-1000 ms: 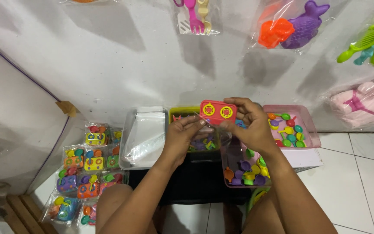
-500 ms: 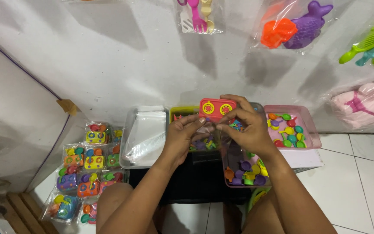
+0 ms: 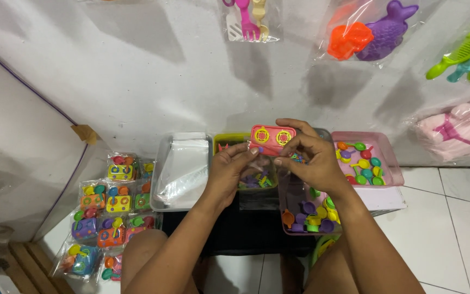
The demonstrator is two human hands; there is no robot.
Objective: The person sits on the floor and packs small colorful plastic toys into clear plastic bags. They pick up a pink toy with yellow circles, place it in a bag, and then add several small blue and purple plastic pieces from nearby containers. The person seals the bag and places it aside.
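A small pink toy stove (image 3: 272, 138) with two yellow burner rings is held up between both hands, above the trays. My left hand (image 3: 230, 173) grips its lower left side. My right hand (image 3: 310, 158) holds its right side, fingers curled over the top edge. Something clear, perhaps a thin plastic bag, shows below the toy between my hands, but I cannot tell for sure. Under the hands is a yellow-green tray (image 3: 227, 139) with small purple and green toy pieces.
A tray of clear plastic bags (image 3: 183, 169) lies at left. A pink tray (image 3: 389, 161) of small spoons stands at right, a clear box (image 3: 287, 196) of toy pots nearer me. Several packed toy sets (image 3: 107, 204) lie on the floor at left. Bagged toys hang on the wall.
Both hands with the pink stove have shifted slightly up and to the left. My fingers have closed in more tightly around its lower edge.
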